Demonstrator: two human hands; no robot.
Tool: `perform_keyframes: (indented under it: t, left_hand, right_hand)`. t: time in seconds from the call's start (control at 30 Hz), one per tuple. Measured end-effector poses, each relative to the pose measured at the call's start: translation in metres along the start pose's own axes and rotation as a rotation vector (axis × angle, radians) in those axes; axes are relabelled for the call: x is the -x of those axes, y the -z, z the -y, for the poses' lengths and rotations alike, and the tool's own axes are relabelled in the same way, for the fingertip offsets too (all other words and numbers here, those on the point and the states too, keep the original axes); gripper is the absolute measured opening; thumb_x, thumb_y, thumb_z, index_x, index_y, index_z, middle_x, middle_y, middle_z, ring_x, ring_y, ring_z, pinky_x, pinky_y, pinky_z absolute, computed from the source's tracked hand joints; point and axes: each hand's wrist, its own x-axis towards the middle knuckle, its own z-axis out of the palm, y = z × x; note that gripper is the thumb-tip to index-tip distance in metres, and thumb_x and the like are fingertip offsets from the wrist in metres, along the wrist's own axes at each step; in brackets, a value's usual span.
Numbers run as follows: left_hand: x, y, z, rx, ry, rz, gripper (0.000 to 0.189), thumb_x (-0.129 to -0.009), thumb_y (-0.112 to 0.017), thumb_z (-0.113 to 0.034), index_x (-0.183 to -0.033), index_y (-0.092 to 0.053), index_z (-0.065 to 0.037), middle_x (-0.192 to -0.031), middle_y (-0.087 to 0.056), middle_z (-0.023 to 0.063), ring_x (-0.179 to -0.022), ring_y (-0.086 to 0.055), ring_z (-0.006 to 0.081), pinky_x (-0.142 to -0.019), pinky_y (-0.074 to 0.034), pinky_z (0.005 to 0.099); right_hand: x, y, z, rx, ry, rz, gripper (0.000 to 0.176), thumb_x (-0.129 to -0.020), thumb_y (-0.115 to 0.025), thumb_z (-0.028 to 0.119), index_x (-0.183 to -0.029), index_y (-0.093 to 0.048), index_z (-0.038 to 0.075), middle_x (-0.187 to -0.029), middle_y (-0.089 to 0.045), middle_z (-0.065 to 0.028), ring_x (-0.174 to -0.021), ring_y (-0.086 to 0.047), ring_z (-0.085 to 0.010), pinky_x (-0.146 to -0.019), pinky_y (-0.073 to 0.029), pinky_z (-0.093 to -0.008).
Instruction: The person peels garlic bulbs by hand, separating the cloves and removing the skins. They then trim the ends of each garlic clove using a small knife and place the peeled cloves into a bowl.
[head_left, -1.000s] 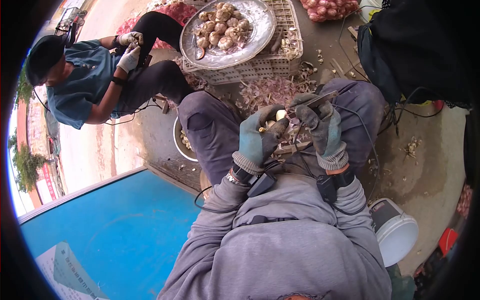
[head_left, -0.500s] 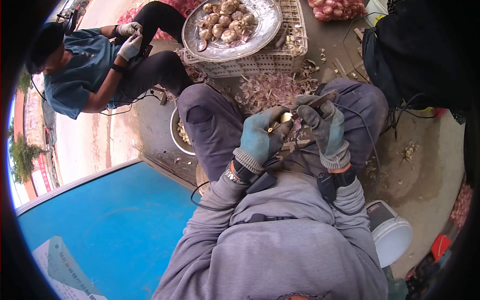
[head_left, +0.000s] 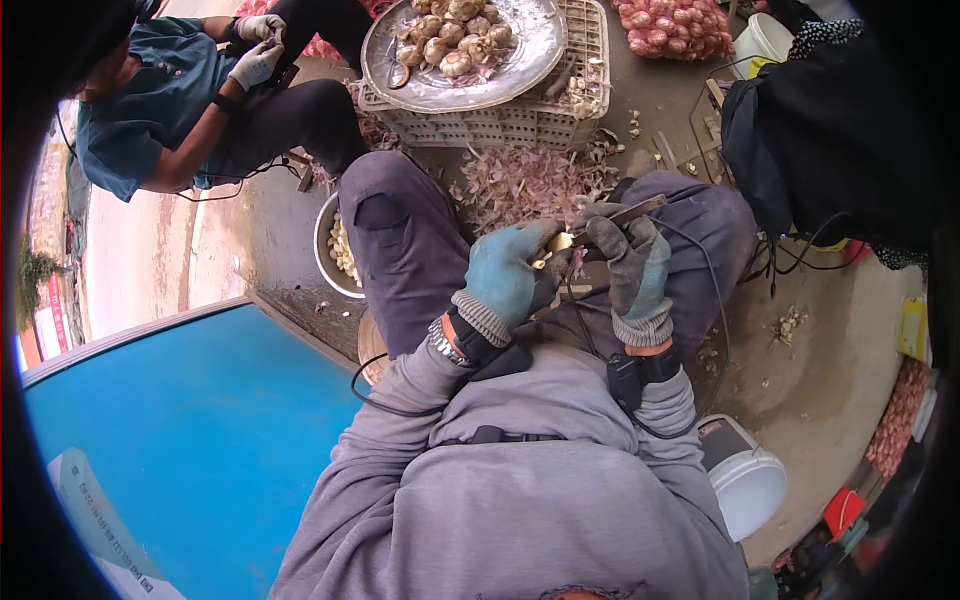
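My left hand (head_left: 512,268), in a blue and grey glove, is closed around pale garlic cloves (head_left: 559,243) between thumb and fingers. My right hand (head_left: 630,262), gloved the same way, grips a knife (head_left: 636,211) whose handle end points up and right; its other end lies close to the cloves. Both hands are over my lap, nearly touching. Beyond them, garlic skins (head_left: 525,188) lie heaped on the ground. Whole garlic bulbs (head_left: 457,38) sit on a round metal tray (head_left: 530,75) atop a white crate (head_left: 500,128).
A bowl of peeled cloves (head_left: 338,255) stands left of my knee. A co-worker (head_left: 165,90) with white gloves sits at upper left. A blue board (head_left: 200,410) is at lower left, a white bucket (head_left: 748,490) at lower right. Cables hang from my wrists.
The view has shifted, so most things appear slightly further left. Both hands keep their holds and stay close together over my lap.
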Motion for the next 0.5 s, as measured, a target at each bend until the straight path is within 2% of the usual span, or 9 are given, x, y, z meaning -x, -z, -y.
perform_keyframes:
  t: [0.07,0.13,0.17,0.23,0.27,0.33,0.43,0.47,0.5]
  left_hand:
    - [-0.001,0.000,-0.003,0.019,-0.021,-0.002,0.029,-0.082,-0.079,-0.012,-0.109,-0.072,-0.005,-0.088,-0.072,0.0167,-0.077,-0.072,0.0239,-0.071,-0.056,0.0318]
    - [0.001,-0.001,-0.009,0.022,0.122,0.051,0.029,-0.086,-0.077,-0.012,-0.113,-0.071,-0.003,-0.090,-0.073,0.0142,-0.080,-0.071,0.0181,-0.073,-0.055,0.0295]
    - [0.002,-0.002,-0.008,0.025,0.119,0.044,0.029,-0.086,-0.077,-0.012,-0.113,-0.071,-0.003,-0.090,-0.073,0.0142,-0.080,-0.071,0.0181,-0.073,-0.055,0.0295]
    - [0.002,-0.002,-0.004,0.382,0.148,0.084,0.030,-0.090,-0.075,-0.012,-0.117,-0.071,-0.001,-0.097,-0.074,0.0090,-0.087,-0.068,0.0126,-0.077,-0.055,0.0280]
    - [0.001,0.000,-0.003,0.376,0.143,0.091,0.030,-0.090,-0.075,-0.012,-0.117,-0.071,-0.001,-0.097,-0.074,0.0090,-0.087,-0.068,0.0126,-0.077,-0.055,0.0280]
    - [0.001,0.005,-0.002,0.779,0.335,0.178,0.032,-0.093,-0.072,-0.012,-0.122,-0.068,0.001,-0.107,-0.072,0.0060,-0.095,-0.065,0.0111,-0.082,-0.054,0.0280]
    - [-0.003,0.013,-0.009,0.840,0.403,0.224,0.036,-0.095,-0.069,-0.015,-0.127,-0.065,0.003,-0.114,-0.070,0.0084,-0.100,-0.065,0.0142,-0.086,-0.054,0.0296]
    - [-0.004,0.012,-0.007,0.835,0.401,0.230,0.036,-0.095,-0.069,-0.015,-0.127,-0.065,0.003,-0.114,-0.070,0.0084,-0.100,-0.065,0.0142,-0.086,-0.054,0.0296]
    - [-0.003,0.010,-0.002,0.966,0.323,0.222,0.039,-0.095,-0.068,-0.015,-0.128,-0.063,0.004,-0.115,-0.069,0.0098,-0.101,-0.065,0.0152,-0.089,-0.054,0.0301]
  right_hand:
    - [0.000,-0.001,0.001,0.018,-0.015,-0.020,0.023,-0.093,-0.070,0.002,-0.115,-0.067,-0.004,-0.099,-0.072,-0.0071,-0.088,-0.069,-0.0145,-0.081,-0.056,-0.0267]
    - [-0.002,0.003,0.001,0.037,-0.024,-0.044,0.024,-0.092,-0.071,0.004,-0.114,-0.067,-0.004,-0.098,-0.073,-0.0077,-0.087,-0.070,-0.0156,-0.081,-0.057,-0.0279]
    - [-0.004,0.008,-0.001,-0.045,-0.099,-0.060,0.024,-0.092,-0.072,0.007,-0.113,-0.067,-0.004,-0.097,-0.073,-0.0081,-0.086,-0.070,-0.0156,-0.080,-0.057,-0.0282]
    - [-0.005,0.008,0.001,-0.132,-0.165,-0.078,0.025,-0.092,-0.072,0.010,-0.112,-0.068,-0.004,-0.096,-0.073,-0.0084,-0.085,-0.071,-0.0157,-0.080,-0.057,-0.0285]
    - [-0.003,0.004,0.004,-0.022,-0.104,-0.070,0.024,-0.093,-0.071,0.012,-0.111,-0.068,-0.003,-0.096,-0.073,-0.0084,-0.084,-0.070,-0.0151,-0.079,-0.057,-0.0282]
    - [-0.001,-0.001,0.008,0.081,-0.049,-0.070,0.024,-0.093,-0.070,0.014,-0.111,-0.069,-0.003,-0.096,-0.073,-0.0084,-0.084,-0.070,-0.0146,-0.078,-0.057,-0.0279]
    - [-0.002,0.002,0.014,0.010,-0.076,0.000,0.024,-0.094,-0.071,0.021,-0.109,-0.069,0.001,-0.093,-0.073,-0.0063,-0.083,-0.069,-0.0143,-0.078,-0.055,-0.0299]
    - [-0.003,0.000,0.015,0.005,-0.071,-0.004,0.024,-0.094,-0.071,0.021,-0.109,-0.069,0.001,-0.093,-0.073,-0.0063,-0.083,-0.069,-0.0143,-0.078,-0.055,-0.0299]
    - [-0.004,-0.002,0.018,-0.110,-0.086,0.028,0.025,-0.094,-0.071,0.021,-0.108,-0.068,0.001,-0.094,-0.072,-0.0065,-0.082,-0.069,-0.0143,-0.074,-0.056,-0.0295]
